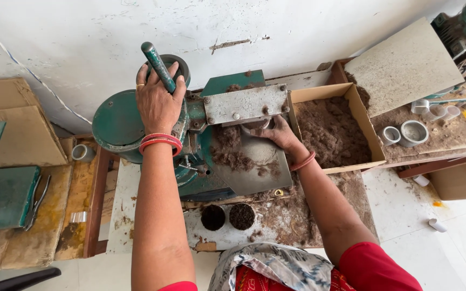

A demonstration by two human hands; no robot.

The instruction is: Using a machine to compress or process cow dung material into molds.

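Head view:
Left hand [157, 102]: closed around the green lever [158, 67] at the top of the press [190, 145]; red bangles are worn at the wrist.
Right hand [280, 134]: pushed in under the grey metal plate [246, 103] of the press, coated in brown powder; the fingers are hidden beneath the plate, so whether anything is gripped cannot be told.
Press: green, set on a bench against the white wall, directly ahead of the person.
Tray [260, 172]: a grey metal sheet below the plate, strewn with brown powder, just under the right hand.
Box [360, 116]: open cardboard, filled with brown powder, touching the press on its right side.
Cups [227, 216]: two round ones, filled with dark powder, side by side on the bench in front of the press.
White rings [413, 132]: lying on the dusty shelf right of the box.
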